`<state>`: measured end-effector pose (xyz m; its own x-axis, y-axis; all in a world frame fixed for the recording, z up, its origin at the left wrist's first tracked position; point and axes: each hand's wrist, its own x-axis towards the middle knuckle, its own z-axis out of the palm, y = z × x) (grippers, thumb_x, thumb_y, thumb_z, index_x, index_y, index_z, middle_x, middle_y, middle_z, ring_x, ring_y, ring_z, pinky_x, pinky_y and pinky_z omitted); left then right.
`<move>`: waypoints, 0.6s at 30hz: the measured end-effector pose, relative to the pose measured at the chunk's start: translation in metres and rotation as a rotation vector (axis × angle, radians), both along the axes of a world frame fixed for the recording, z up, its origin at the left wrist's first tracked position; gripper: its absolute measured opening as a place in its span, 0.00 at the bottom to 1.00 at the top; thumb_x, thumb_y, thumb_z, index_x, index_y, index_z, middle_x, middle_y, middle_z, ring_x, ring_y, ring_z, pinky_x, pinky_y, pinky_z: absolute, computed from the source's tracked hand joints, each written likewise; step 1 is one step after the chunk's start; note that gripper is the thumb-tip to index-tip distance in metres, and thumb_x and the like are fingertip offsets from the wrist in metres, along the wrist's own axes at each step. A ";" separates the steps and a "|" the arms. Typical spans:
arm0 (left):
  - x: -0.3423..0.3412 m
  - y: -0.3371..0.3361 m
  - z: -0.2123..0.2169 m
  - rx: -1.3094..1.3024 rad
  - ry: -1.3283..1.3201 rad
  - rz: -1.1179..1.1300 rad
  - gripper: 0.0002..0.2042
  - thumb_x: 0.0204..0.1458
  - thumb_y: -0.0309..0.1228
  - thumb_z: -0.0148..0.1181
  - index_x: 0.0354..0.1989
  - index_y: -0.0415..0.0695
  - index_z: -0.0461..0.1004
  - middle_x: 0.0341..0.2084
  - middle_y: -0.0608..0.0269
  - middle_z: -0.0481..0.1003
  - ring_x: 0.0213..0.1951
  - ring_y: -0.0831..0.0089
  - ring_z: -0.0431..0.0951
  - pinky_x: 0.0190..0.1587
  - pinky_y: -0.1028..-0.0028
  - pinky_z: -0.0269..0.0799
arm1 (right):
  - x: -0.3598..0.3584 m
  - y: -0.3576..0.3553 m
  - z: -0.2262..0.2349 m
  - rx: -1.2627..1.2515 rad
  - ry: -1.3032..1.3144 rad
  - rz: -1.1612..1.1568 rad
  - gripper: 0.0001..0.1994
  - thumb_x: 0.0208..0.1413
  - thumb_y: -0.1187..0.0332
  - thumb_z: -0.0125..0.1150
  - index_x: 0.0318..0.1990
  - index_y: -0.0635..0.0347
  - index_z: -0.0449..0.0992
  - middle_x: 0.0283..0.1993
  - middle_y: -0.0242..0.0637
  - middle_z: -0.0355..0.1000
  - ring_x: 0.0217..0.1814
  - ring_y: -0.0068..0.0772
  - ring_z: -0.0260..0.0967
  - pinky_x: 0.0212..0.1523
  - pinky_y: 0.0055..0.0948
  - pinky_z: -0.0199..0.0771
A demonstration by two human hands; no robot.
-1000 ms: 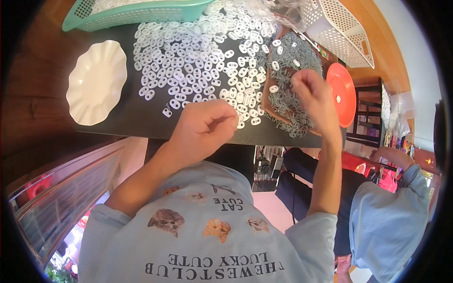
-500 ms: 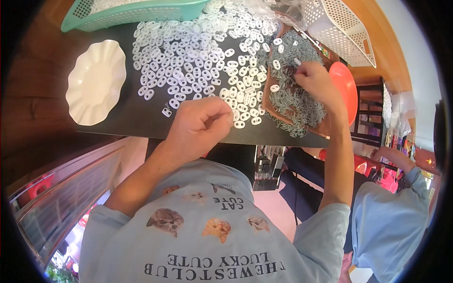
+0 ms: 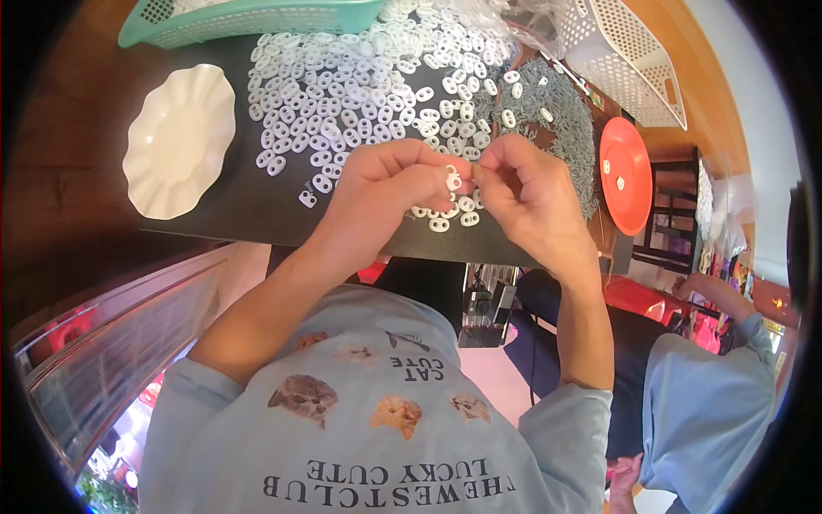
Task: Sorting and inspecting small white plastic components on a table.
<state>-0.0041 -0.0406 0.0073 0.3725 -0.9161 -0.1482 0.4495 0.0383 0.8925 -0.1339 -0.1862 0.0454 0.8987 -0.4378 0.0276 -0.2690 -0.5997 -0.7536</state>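
Left hand (image 3: 390, 193) pinches a white plastic piece (image 3: 452, 181); right hand (image 3: 522, 193) is clamped on something tiny just beside it. Best keep both steady, aligned squarely.

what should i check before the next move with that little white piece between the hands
1. Left hand has a grip on the white piece: ok, pinched at the fingertips.
2. Right hand holds something to join to it: cannot tell, fingertips hide it.
3. Hands meet over the black mat: ok.
4. White pieces pile within sight: ok.
5. Grey pieces pile beside the right hand: ok.
6. White plate and orange plate lie apart from the hands: ok.
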 end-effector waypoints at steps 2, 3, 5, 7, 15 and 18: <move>0.000 0.000 -0.002 -0.009 0.111 -0.002 0.11 0.58 0.25 0.50 0.42 0.32 0.76 0.43 0.48 0.78 0.44 0.68 0.80 0.46 0.73 0.77 | -0.001 -0.001 0.000 0.003 0.018 0.013 0.05 0.57 0.76 0.58 0.31 0.64 0.68 0.24 0.25 0.64 0.24 0.11 0.57 0.24 0.18 0.59; 0.000 0.000 -0.002 -0.008 0.111 0.004 0.11 0.58 0.25 0.50 0.42 0.32 0.76 0.43 0.48 0.78 0.44 0.68 0.80 0.46 0.73 0.77 | -0.001 -0.003 0.000 0.006 0.038 0.022 0.05 0.58 0.76 0.57 0.32 0.64 0.68 0.24 0.25 0.64 0.24 0.11 0.57 0.24 0.18 0.59; -0.003 0.000 -0.002 -0.025 0.199 0.056 0.11 0.52 0.26 0.55 0.39 0.32 0.78 0.34 0.59 0.80 0.36 0.81 0.77 0.41 0.81 0.72 | -0.002 -0.006 -0.004 0.058 0.043 0.023 0.04 0.57 0.77 0.58 0.33 0.64 0.69 0.25 0.26 0.65 0.25 0.12 0.58 0.25 0.19 0.60; -0.001 0.001 -0.003 -0.009 0.220 0.052 0.11 0.53 0.27 0.55 0.39 0.32 0.78 0.35 0.58 0.80 0.37 0.80 0.78 0.42 0.81 0.73 | -0.002 -0.007 -0.005 0.110 0.049 0.019 0.04 0.57 0.77 0.58 0.34 0.64 0.69 0.27 0.27 0.65 0.26 0.14 0.59 0.26 0.20 0.61; 0.002 0.003 -0.008 -0.050 0.291 0.007 0.09 0.59 0.26 0.51 0.40 0.33 0.75 0.43 0.48 0.78 0.45 0.65 0.80 0.46 0.71 0.77 | -0.002 -0.007 -0.015 -0.267 -0.257 0.226 0.05 0.58 0.74 0.60 0.38 0.64 0.72 0.32 0.32 0.68 0.29 0.21 0.65 0.29 0.23 0.65; 0.002 0.006 -0.005 -0.007 0.178 -0.003 0.10 0.59 0.26 0.50 0.40 0.33 0.76 0.44 0.49 0.78 0.45 0.66 0.80 0.46 0.71 0.77 | -0.007 -0.001 -0.014 0.399 -0.216 -0.032 0.05 0.61 0.71 0.59 0.38 0.64 0.73 0.27 0.27 0.67 0.26 0.17 0.61 0.27 0.21 0.62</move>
